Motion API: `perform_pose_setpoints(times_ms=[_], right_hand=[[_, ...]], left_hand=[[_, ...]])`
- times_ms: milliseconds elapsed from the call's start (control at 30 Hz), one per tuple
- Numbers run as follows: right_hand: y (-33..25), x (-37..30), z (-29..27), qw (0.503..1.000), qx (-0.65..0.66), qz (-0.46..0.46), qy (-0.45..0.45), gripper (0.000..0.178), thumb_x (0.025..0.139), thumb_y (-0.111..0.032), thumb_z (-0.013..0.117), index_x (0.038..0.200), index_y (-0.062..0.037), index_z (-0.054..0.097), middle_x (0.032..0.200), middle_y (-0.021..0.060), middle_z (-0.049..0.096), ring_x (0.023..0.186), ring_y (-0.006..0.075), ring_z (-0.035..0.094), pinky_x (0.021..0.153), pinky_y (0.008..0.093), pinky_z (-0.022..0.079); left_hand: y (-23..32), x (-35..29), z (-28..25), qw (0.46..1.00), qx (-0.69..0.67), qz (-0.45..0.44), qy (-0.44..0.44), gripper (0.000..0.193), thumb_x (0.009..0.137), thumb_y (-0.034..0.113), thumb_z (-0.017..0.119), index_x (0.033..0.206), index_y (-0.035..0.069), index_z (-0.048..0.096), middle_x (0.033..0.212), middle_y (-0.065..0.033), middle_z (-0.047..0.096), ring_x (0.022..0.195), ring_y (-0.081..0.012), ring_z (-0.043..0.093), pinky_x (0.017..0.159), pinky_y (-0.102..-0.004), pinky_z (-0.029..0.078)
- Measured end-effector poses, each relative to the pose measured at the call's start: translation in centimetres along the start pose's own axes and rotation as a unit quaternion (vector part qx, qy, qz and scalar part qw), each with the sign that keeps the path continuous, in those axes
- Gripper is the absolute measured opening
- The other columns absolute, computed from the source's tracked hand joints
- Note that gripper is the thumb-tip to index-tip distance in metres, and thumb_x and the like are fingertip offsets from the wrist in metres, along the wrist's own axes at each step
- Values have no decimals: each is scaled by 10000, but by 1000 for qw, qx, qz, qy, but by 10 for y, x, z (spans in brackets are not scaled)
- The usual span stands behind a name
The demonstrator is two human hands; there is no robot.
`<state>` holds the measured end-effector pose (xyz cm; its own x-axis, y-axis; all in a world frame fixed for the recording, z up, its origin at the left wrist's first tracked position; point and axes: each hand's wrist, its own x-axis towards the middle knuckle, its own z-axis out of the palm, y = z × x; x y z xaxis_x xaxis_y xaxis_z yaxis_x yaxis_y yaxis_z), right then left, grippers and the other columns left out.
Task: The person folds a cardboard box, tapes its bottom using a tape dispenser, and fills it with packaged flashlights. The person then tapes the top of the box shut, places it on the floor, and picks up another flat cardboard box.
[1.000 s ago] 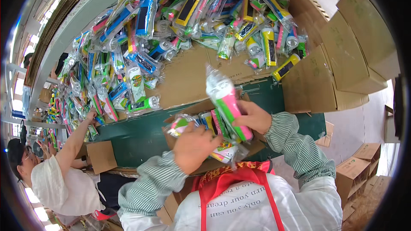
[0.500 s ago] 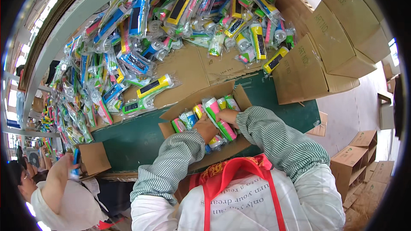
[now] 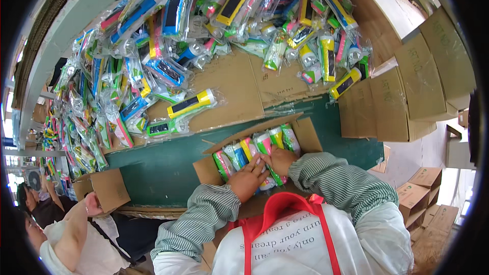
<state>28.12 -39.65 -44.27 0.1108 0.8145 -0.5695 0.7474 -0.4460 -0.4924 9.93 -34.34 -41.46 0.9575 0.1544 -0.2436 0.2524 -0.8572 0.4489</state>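
Observation:
In front of me an open cardboard box (image 3: 206, 171) holds a row of flashlights in clear plastic bags, with pink, blue, yellow and green parts. My left hand (image 3: 248, 178) lies over the near part of the row, its fingers stretched out on the bags. Right beside it, my right hand (image 3: 280, 161) rests with extended fingers on a pink-and-green bagged flashlight (image 3: 263, 143) standing in the row. The two hands' fingertips nearly meet. Under my palms the lower ends of the flashlights are hidden.
A large heap of bagged flashlights (image 3: 173, 66) covers the cardboard (image 3: 229, 86) beyond the green table (image 3: 153, 173). Stacked cartons (image 3: 389, 102) stand at right, more cartons (image 3: 420, 188) lower down. At left, a co-worker's hand (image 3: 92, 203) touches another box (image 3: 109, 188).
The pink-and-green flashlight, tilted between my hands before, now sits in line with the row. My hands have flattened onto the bags. The co-worker's hand has lowered to the left box.

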Motion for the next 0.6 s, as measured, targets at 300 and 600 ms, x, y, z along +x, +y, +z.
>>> perform_pose_setpoints(times_ms=[300, 600], right_hand=[[-44, 20, -196, 982, 18, -130, 138, 407, 833, -437, 533, 788, -58, 676, 734, 210, 628, 721, 384, 619, 675, 482, 493], [2, 261, -203, 940, -81, 277, 180, 1107, 747, -532, 662, 1393, 97, 20, 1091, 275, 572, 1010, 329, 600, 846, 397, 496]], left_hand=[[-162, 23, -124, 941, 39, -181, 282, 311, 797, 36, 552, 1108, 30, 552, 1056, -147, 566, 985, -353, 537, 851, -416, 450], [-257, 87, -102, 923, 56, -346, -158, 574, 726, 338, 735, 1174, 65, 502, 1198, -150, 567, 1080, -300, 572, 897, -412, 477]])
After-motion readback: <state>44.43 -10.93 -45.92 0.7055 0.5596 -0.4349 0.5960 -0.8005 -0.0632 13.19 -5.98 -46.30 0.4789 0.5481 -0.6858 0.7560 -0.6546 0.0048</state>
